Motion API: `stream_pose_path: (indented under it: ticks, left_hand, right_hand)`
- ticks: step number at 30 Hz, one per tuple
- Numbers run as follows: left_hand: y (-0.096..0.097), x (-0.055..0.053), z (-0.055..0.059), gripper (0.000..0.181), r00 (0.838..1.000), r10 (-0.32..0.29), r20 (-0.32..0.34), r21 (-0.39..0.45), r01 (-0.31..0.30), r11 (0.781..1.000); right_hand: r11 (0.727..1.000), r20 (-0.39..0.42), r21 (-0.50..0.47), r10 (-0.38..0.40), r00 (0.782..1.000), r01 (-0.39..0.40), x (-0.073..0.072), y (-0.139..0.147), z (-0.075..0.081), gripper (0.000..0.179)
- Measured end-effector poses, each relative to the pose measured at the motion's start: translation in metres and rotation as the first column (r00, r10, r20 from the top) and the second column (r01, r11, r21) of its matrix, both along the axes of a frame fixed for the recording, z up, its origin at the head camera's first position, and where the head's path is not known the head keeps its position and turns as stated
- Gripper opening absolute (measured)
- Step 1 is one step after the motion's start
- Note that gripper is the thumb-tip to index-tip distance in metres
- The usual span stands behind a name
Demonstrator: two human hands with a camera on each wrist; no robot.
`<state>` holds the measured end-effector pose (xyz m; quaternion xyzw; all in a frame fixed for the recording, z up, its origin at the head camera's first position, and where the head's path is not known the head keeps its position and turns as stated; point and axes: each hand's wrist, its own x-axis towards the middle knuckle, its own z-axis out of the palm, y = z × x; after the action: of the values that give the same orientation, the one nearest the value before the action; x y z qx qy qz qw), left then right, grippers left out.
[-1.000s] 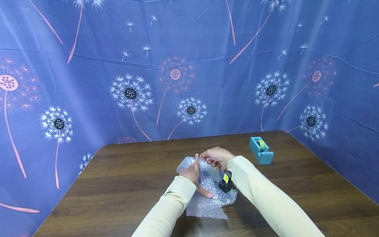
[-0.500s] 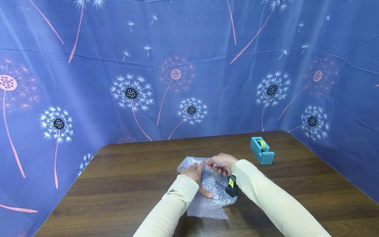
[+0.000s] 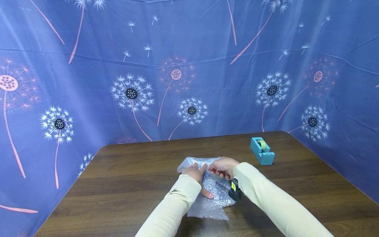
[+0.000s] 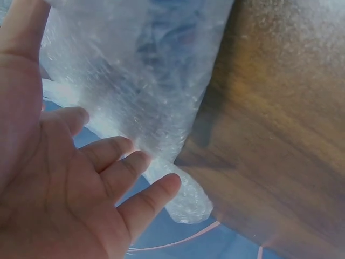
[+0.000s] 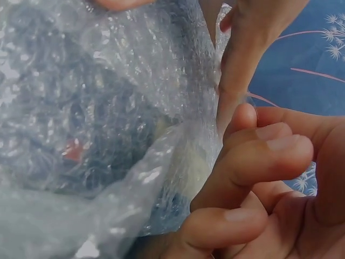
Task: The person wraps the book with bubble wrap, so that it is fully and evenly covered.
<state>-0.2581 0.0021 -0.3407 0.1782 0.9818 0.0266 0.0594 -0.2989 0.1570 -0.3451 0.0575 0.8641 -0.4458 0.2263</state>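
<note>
A bundle of clear bubble wrap (image 3: pixel 217 189) lies on the table, with a loose flap toward the near side. Through its layers a dark shape with a small red patch (image 5: pixel 73 150) shows dimly in the right wrist view. My left hand (image 3: pixel 195 174) spreads over the wrap's left part, fingers and thumb apart, resting on it. Just right of the left index finger, my right hand (image 3: pixel 224 167) has thumb and index tip together, other fingers curled. A thin clear sliver (image 5: pixel 249 99), like a piece of tape, shows at that pinch.
A light blue tape dispenser (image 3: pixel 266 158) with a yellowish roll (image 3: pixel 262 144) stands at the back right of the brown wooden table (image 3: pixel 133 177). A blue dandelion-print cloth (image 3: pixel 219 98) hangs behind. A black wrist camera (image 3: pixel 235 191) sits below my right wrist.
My right hand has moved right and toward me over the wrap, its fingertips drawing together. The left hand's upper fingers have lowered onto the wrap; the bundle has stayed in place.
</note>
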Motion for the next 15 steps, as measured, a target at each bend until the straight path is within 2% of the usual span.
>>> stream_pose_path:
  ticks: [7, 15]
  left_hand:
    - [0.007, -0.004, -0.001, 0.111, 1.000, 0.027, 0.006, -0.103, -0.027, 0.994]
    - [0.012, -0.001, 0.002, 0.111, 0.999, 0.049, 0.004, -0.140, -0.048, 0.989]
  right_hand:
    - [0.999, 0.018, 0.013, 0.040, 0.999, -0.040, 0.003, 0.003, 0.000, 0.033]
    - [0.991, 0.018, 0.096, 0.093, 0.995, -0.094, 0.004, 0.010, 0.001, 0.030]
